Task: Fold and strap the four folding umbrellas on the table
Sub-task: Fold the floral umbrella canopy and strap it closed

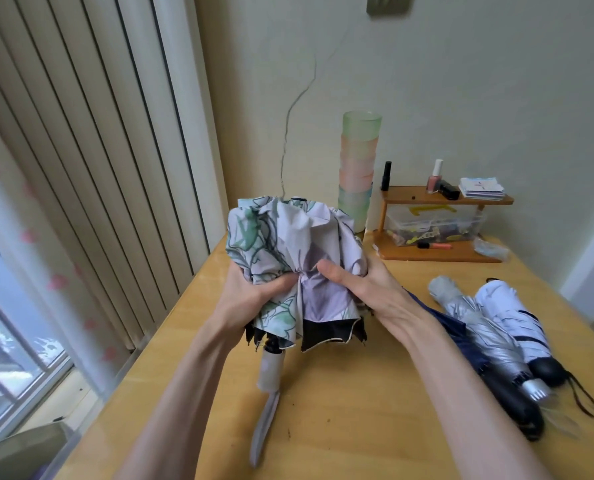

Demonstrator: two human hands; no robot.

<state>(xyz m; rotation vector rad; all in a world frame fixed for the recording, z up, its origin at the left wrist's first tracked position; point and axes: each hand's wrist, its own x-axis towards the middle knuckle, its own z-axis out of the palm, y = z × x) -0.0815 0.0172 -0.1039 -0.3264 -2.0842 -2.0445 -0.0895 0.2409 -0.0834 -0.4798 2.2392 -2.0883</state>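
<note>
Four folding umbrellas are in view. One, the floral umbrella [288,237], is held up between both hands; the other three lie side by side on the wooden table [357,427] to the right of the right hand: a navy umbrella [460,336] nearest the right forearm, then a silver umbrella [479,327], then a white umbrella [510,313] farthest out. Their handles point toward the person.

The left hand [254,292] has its fingers curled into the bunched cloth at the canopy's lower left. The right hand [354,282] clamps the same cloth from the other side, with the thumb laid across the front and the fingers wrapped out of sight behind. The two hands sit close together at the waist of the canopy, both forearms reaching forward over the table. The canopy billows loose and crumpled above them, and its black lining shows below. The pale handle [271,370] hangs beneath the left hand, and one strap [264,431] trails from it down to the tabletop.

Beyond the hands stands one stack of pastel plastic cups [357,168]. To the right of the stack is one small wooden shelf [444,199] carrying two nail polish bottles — a black bottle [386,176] and a pink bottle [434,178] — with one clear plastic box [434,223] under it.
</note>
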